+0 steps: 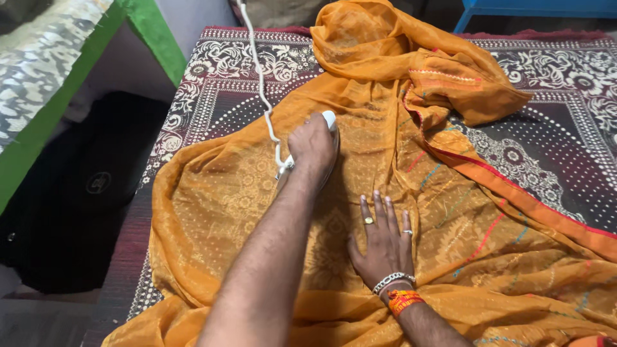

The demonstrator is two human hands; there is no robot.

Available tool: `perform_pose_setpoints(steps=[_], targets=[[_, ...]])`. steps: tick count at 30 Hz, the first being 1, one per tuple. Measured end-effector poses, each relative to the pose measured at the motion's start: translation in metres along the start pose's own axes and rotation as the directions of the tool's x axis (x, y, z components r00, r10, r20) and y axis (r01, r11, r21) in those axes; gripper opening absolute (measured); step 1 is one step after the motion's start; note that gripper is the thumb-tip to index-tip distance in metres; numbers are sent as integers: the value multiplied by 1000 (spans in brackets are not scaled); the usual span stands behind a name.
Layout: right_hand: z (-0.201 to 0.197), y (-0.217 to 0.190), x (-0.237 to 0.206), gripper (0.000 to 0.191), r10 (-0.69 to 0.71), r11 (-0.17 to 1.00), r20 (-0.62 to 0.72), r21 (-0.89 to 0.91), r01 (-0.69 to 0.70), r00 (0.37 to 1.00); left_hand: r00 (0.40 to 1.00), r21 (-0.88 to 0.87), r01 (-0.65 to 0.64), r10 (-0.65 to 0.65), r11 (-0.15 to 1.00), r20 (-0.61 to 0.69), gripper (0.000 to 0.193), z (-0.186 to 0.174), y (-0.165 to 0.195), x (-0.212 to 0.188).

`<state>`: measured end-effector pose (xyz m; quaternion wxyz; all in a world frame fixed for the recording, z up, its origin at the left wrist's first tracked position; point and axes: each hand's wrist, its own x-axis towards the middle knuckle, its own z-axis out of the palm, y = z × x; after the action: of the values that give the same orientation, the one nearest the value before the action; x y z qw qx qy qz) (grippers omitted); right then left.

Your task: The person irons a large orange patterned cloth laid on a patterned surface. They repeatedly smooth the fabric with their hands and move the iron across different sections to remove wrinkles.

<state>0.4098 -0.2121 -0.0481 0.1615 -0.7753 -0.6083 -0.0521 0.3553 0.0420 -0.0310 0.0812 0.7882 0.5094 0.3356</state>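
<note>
Gripping the white electric iron (324,138) tight, the left hand (312,144) pushes it over the thin orange cloth (257,186), while the right hand (384,244) lies flat and open just beside it, nearer the person.

No packages, signs or screens show anywhere around the orange cloth (360,212). The only mark of the label kind is a small round emblem (98,183), grey on black, on the dark bag (83,193) that lies on the floor well to the left of the cloth, beyond the edge of the patterned mat. What the emblem shows is too small to make out.
</note>
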Motion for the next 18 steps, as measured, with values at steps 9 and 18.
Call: perform_pose_setpoints(steps=[9, 18], targets=[[-9, -5, -1, 87, 29, 1000, 46, -10, -28, 999, 977, -73, -174, 181, 982, 113, 18, -105, 3, -135], [-7, -4, 0, 86, 20, 1000, 32, -3, -20, 999, 994, 31, 76, -78, 997, 79, 21, -59, 1, -60]])
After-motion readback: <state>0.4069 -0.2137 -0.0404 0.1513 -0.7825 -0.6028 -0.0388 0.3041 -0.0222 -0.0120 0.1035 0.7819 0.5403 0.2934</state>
